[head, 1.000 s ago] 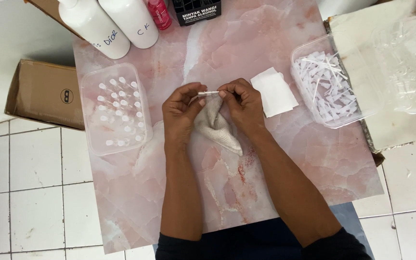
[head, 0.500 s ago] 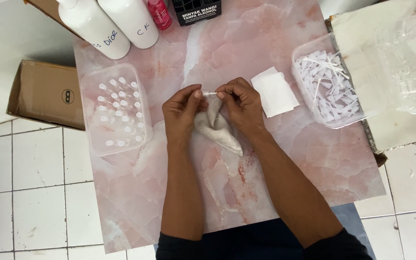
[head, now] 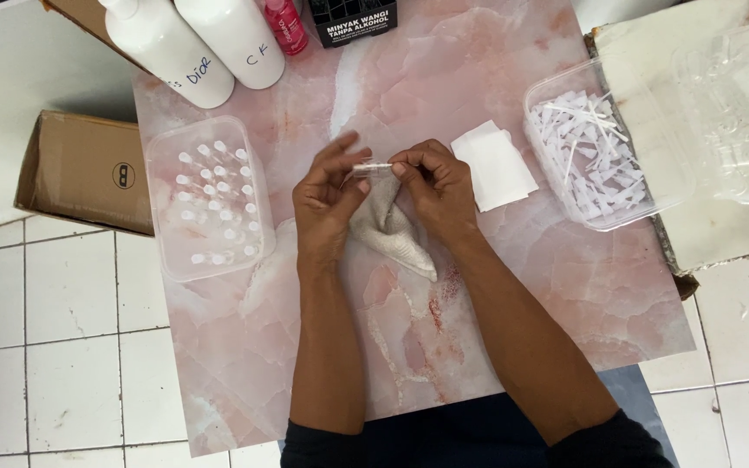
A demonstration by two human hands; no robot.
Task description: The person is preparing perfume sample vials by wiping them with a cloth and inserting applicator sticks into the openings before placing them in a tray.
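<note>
My left hand (head: 327, 198) and my right hand (head: 437, 186) meet over the middle of a pink marble table (head: 496, 286). Between their fingertips they pinch a small clear vial (head: 373, 166) with a thin white strip on it. A crumpled grey-white cloth (head: 389, 230) lies on the table just under both hands. A clear tray of small white-capped vials (head: 210, 198) sits left of my left hand. Right of my right hand lie a folded white tissue (head: 494, 165) and a clear tray of white paper strips (head: 595, 156).
Two large white bottles (head: 210, 43), a pink bottle (head: 286, 26) and a black box (head: 353, 17) stand at the table's far edge. A cardboard box (head: 84, 169) sits on the tiled floor at left. A clear plastic container (head: 734, 104) rests on a surface at right.
Both hands stay over the cloth with the vial between them; only the fingers have shifted slightly.
</note>
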